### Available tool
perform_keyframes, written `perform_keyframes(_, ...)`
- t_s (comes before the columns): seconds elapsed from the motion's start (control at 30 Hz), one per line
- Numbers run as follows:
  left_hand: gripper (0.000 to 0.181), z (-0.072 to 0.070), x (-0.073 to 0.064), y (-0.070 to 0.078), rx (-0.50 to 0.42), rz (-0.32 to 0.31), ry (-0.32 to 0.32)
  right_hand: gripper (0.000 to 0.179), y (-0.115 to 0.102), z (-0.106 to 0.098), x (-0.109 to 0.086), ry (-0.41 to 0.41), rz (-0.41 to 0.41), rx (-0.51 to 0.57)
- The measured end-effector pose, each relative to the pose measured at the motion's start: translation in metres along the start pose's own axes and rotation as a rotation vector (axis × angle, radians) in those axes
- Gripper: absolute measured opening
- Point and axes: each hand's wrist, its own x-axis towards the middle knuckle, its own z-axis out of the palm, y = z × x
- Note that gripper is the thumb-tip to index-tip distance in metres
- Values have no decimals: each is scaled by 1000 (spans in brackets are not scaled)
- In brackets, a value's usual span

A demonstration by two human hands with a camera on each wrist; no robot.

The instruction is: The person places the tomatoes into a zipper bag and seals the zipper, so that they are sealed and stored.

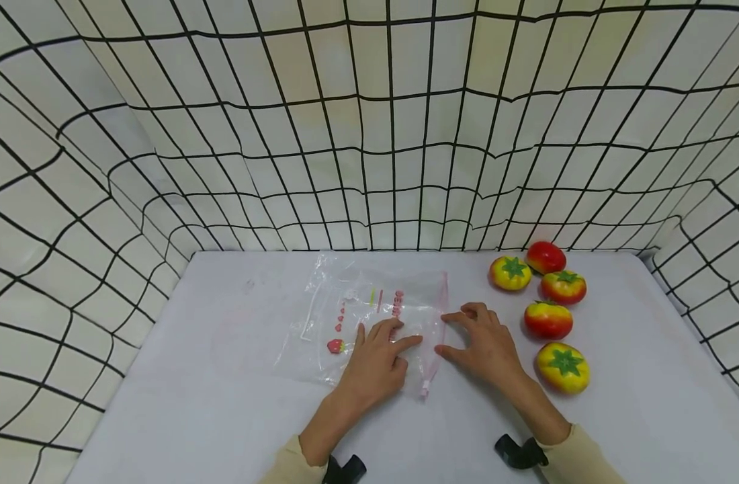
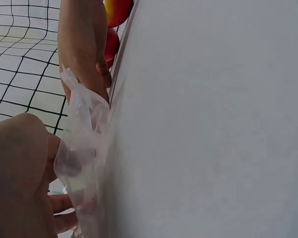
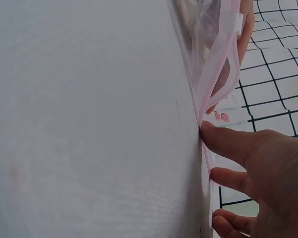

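Observation:
A clear plastic zip bag (image 1: 357, 282) with red strawberry prints lies flat on the white table, its pink zip edge (image 1: 443, 296) facing right. My left hand (image 1: 372, 366) rests on the bag with fingers spread. At the zip edge, my right hand (image 1: 487, 346) touches the pink strip with thumb and forefinger set apart. The right wrist view shows the thumb (image 3: 228, 139) and fingertips against that strip, and a white slider (image 3: 233, 23) near the strip's end. In the left wrist view, the bag's mouth (image 2: 91, 106) gapes a little.
Several red and yellow tomato-like fruits with green tops, such as the nearest one (image 1: 563, 368), sit on the table (image 1: 224, 349) to the right of my right hand. A black net (image 1: 394, 154) over white sheeting encloses the table's back and sides.

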Motion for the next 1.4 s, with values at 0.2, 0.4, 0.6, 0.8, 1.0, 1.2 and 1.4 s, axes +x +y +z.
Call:
perform_keyframes(0.2, 32, 5, -3, 5, -3, -27, 104, 62, -1, 3, -3, -2, 4, -12)
perform_keyframes(0.4, 46, 8, -1, 15, 69, -105, 155, 62, -2, 2, -4, 5, -5, -18)
perform_keyframes(0.6, 40, 8, 1, 26, 77, -179, 122, 62, -3, 3, -3, 8, -7, -32)
perform_keyframes(0.8, 37, 5, -3, 28, -13, -191, 130, 63, -4, 3, -2, 8, 0, -28)
perform_keyframes(1.0, 52, 6, -5, 23, -82, -116, 211, 63, -4, 0, -2, 6, 3, -16)
perform_keyframes(1.2, 56, 8, -4, 22, -33, -40, 260, 62, -4, -1, -3, 0, 7, -11)
perform_keyframes(1.4, 41, 8, -6, 24, -9, -27, 221, 62, -5, -2, -3, 0, 16, -3)
